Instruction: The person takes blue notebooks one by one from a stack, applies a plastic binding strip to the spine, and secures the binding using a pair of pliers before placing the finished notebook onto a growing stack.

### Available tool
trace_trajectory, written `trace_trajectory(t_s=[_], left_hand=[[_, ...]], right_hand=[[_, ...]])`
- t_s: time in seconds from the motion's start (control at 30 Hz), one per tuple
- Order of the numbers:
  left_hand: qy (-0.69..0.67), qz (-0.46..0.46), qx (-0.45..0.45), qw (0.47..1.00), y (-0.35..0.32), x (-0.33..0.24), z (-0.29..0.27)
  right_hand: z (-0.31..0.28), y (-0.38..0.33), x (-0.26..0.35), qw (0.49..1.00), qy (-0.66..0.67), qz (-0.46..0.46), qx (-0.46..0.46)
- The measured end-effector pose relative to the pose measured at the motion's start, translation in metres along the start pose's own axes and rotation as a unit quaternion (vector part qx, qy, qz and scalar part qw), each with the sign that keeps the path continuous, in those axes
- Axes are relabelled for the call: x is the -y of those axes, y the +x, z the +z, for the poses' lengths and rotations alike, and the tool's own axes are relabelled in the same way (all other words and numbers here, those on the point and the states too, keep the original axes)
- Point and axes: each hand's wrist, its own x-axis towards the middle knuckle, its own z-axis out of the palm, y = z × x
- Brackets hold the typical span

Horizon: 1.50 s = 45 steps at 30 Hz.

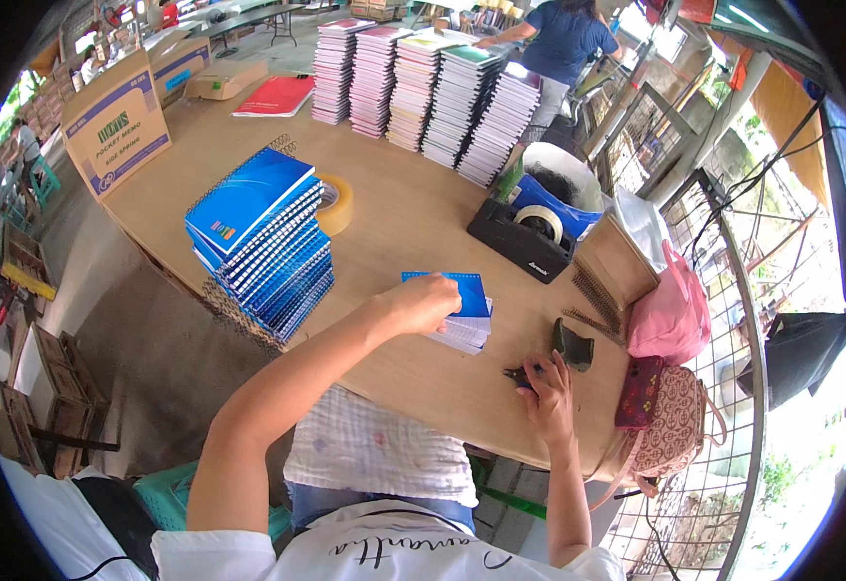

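A small blue-covered notebook (471, 295) lies on the table in front of me, its white pages fanned toward me. Holes run along its far edge. My left hand (428, 302) is closed over its left part, fingers curled and partly hidden. To the right, my right hand (547, 395) bends its fingers around a small dark tool (517, 376) on the tabletop; the hand covers most of it, so its kind is unclear. Just beyond those fingers sits a dark curved piece (573, 346). A tall stack of blue wire-bound notebooks (263, 237) leans at the left.
A tape roll (334, 205) touches the blue stack. Behind are a black tape dispenser (520, 237), tall book stacks (442, 97), a red book (275, 97) and a carton (118, 126). Wire coils (597, 302), a pink bag (670, 310) and a patterned bag (670, 426) line the right edge. Another person (570, 39) stands behind.
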Motion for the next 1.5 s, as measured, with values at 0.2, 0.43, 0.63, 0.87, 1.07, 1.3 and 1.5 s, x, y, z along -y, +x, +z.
trace_trajectory(t_s=[0.2,0.43,0.63,0.87,1.07,1.3,1.5], left_hand=[[0.027,0.035,-0.015,0.999,0.002,0.006,0.008],[0.048,0.022,-0.008,0.999,0.001,0.004,0.010],[0.089,0.040,0.017,0.995,0.002,0.006,0.012],[0.094,0.067,-0.025,0.993,0.001,0.012,0.019],[0.006,0.009,-0.064,0.998,-0.002,-0.011,-0.002],[-0.018,-0.002,-0.039,0.999,0.007,0.005,0.004],[-0.070,-0.008,-0.002,0.998,0.006,0.010,-0.010]], right_hand=[[0.000,0.001,-0.002,1.000,0.003,0.002,0.003],[-0.007,0.005,0.001,1.000,-0.005,-0.002,0.000],[-0.007,0.005,0.000,1.000,-0.003,0.005,-0.003],[-0.010,0.009,0.004,0.998,0.060,-0.006,-0.028],[-0.004,0.024,0.015,0.903,0.393,0.172,0.010],[0.011,0.088,0.041,0.745,0.606,0.275,0.039],[0.035,0.111,0.049,0.832,0.510,0.214,-0.032]])
